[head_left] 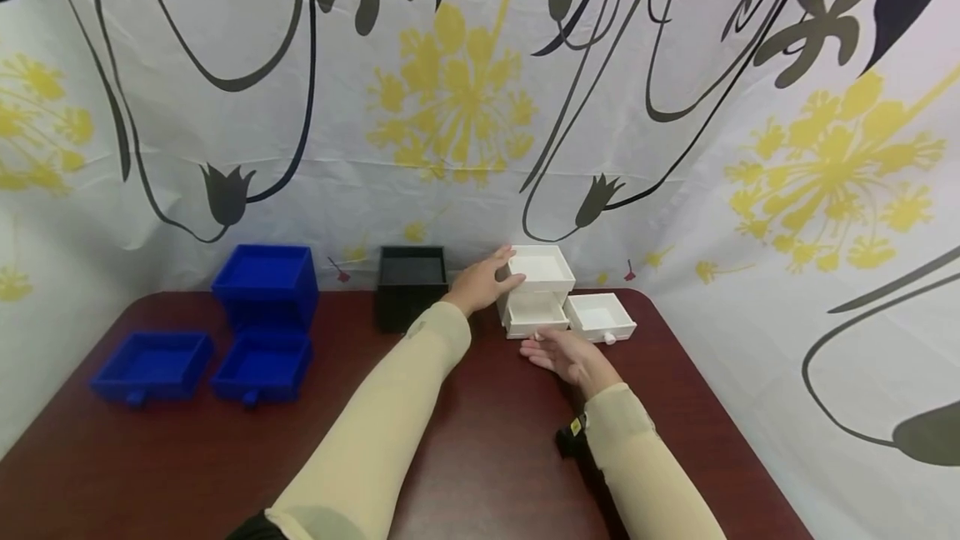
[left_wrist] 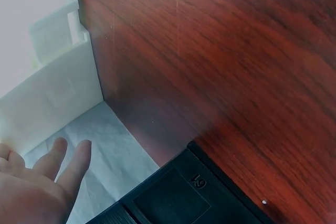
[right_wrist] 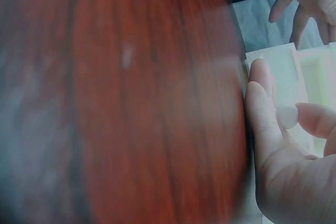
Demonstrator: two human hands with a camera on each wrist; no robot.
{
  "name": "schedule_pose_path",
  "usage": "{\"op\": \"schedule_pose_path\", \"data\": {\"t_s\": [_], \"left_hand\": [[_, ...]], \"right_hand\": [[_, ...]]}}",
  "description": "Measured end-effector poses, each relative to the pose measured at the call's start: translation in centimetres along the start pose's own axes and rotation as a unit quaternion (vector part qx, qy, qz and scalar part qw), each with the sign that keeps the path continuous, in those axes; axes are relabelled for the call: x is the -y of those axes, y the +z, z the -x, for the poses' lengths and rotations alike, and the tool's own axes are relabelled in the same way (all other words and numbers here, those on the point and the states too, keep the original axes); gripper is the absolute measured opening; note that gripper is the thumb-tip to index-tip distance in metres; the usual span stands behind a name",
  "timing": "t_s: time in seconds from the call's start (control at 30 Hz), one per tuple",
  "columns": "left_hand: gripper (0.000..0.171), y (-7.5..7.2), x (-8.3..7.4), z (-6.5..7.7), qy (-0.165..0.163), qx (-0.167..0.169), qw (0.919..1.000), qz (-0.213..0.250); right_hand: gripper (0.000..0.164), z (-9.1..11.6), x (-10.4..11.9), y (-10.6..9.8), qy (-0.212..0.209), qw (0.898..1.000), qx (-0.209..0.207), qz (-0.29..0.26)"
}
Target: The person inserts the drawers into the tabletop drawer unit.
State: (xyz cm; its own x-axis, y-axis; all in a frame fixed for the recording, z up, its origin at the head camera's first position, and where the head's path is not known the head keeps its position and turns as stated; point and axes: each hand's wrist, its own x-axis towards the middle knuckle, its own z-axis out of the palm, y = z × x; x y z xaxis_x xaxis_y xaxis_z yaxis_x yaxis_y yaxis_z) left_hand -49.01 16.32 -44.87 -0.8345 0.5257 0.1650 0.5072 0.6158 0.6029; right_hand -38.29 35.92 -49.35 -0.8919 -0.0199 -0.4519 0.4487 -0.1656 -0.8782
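Observation:
A small white drawer cabinet (head_left: 542, 267) stands at the back right of the table, with its lower drawer (head_left: 534, 312) pulled partway out. My left hand (head_left: 482, 283) touches the cabinet's upper left side, thumb toward the front and fingers spread straight. The left wrist view shows those fingers beside the white wall. At the drawer's front, my right hand (head_left: 567, 357) pinches the round white knob (right_wrist: 286, 116) between thumb and fingers; its other fingers extend along the drawer front. A separate white drawer (head_left: 600, 315) lies just right of the cabinet, its knob facing me.
Left of the white cabinet stands a black drawer cabinet (head_left: 412, 277). Farther left is a blue cabinet (head_left: 266, 282) with a blue drawer (head_left: 261, 365) out in front, and another blue drawer (head_left: 153, 363) beside it. A patterned cloth (head_left: 465, 215) hangs behind the table.

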Motion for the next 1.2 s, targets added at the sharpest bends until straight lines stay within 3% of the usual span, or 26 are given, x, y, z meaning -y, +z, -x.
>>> {"op": "schedule_pose_path", "data": {"t_s": [1.2], "left_hand": [[0.071, 0.3, 0.4, 0.0, -0.013, 0.005, 0.9999, 0.001]], "right_hand": [[0.038, -1.4, 0.5, 0.5, -0.004, 0.999, 0.001, -0.035]]}}
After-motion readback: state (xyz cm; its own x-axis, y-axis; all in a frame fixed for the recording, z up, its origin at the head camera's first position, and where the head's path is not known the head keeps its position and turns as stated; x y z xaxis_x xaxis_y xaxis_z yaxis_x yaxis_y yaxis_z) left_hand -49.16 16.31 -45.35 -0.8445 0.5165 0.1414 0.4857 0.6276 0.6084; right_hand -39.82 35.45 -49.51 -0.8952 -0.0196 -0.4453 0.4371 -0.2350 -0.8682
